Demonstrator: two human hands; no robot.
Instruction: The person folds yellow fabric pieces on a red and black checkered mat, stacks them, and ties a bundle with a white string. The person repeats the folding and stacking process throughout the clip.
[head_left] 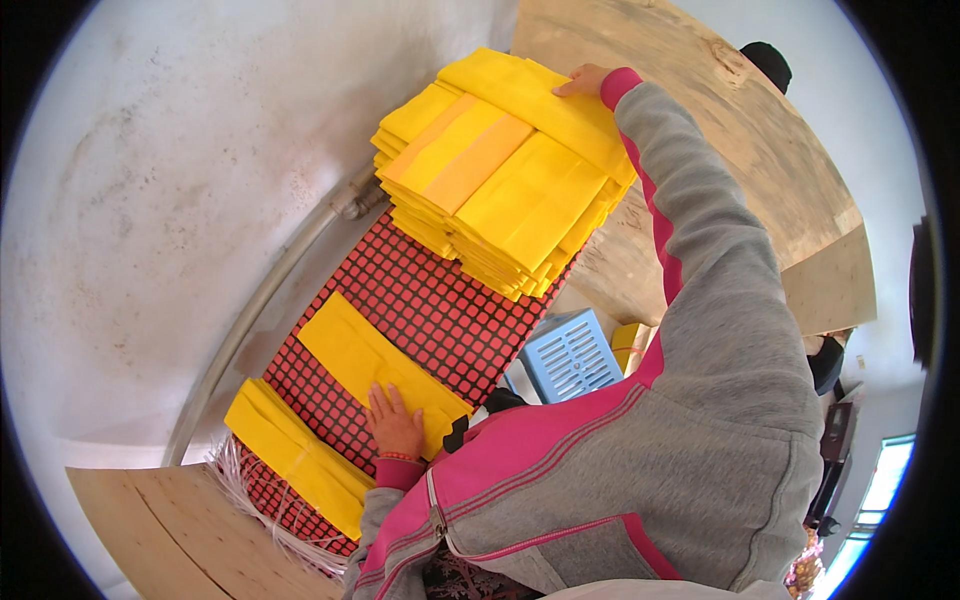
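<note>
My left hand (396, 428) lies with fingers spread on a single folded yellow piece (370, 360), cloth or paper, I cannot tell which. That piece rests flat on a red-and-black checked table cover (400, 300). At the far end rises a tall stack of folded yellow pieces (540, 195), one of them with orange bands. My right arm reaches out to it, and my right hand (583, 82) grips the edge of the top yellow piece (510, 85), thumb above. The fingers beneath are partly hidden. Nearer, left of my left hand, sits a smaller pile of yellow pieces (300, 455).
White strings (240, 490) hang at the table's near left end, beside a wooden board (170, 510). A pipe (250, 320) runs along the stained wall at left. Right of the table are a blue slotted plastic stool (572, 355) and a large wooden panel (690, 100).
</note>
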